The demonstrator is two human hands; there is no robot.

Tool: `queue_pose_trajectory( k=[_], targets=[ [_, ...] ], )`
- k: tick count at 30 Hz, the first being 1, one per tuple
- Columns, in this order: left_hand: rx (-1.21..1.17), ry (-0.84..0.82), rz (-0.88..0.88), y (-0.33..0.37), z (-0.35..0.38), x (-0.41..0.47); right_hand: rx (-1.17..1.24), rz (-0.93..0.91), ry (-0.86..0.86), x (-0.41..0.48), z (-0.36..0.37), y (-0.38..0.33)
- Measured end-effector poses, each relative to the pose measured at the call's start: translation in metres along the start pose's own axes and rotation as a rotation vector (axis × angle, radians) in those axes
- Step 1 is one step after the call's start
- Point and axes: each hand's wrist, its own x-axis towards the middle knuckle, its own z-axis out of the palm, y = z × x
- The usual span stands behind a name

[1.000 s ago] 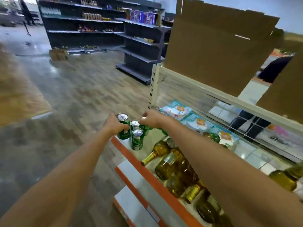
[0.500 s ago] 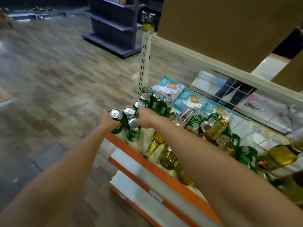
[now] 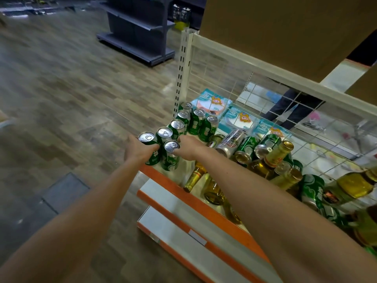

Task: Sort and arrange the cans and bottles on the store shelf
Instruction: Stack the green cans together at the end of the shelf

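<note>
- Here, one store shelf with an orange front edge is seen, backed by a wire grid; two lower shelf lips are visible beneath it.
- Three light-blue packets are laid flat along the back of the shelf.
- At least five amber bottles are lying tumbled on the right, mixed with several fallen cans; one silver can is lying on its side among them.
- Eight upright green cans are counted at the shelf's left end.
- The corner can is gripped by the left hand, fingers curled round it.
- The neighbouring front can is clasped by the right hand.
</note>
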Motion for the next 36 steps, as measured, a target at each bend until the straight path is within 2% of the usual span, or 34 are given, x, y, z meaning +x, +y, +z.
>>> queue_pose_trajectory(
  k=[6,11,16,23,30,36],
  targets=[
    [-0.047,0.047,0.015,0.011,0.003,-0.025,-0.008,-0.054,0.075,0.003,0.012,-0.009],
    [-0.057,-0.046,0.042,0.006,-0.005,-0.026,-0.049,-0.028,0.212,0.000,0.020,-0.011],
    [-0.021,-0.157,0.046,-0.011,0.003,-0.010,-0.086,0.052,0.236,-0.006,0.014,-0.009],
    [0.059,-0.254,0.163,0.008,0.005,-0.041,-0.057,0.145,0.280,-0.004,0.017,-0.008],
    [0.061,-0.370,0.164,0.005,0.006,-0.048,-0.039,0.112,0.273,-0.016,0.012,0.011],
    [0.001,-0.340,0.113,0.005,0.013,-0.059,-0.015,0.093,0.220,-0.033,0.011,0.024]
  ],
)
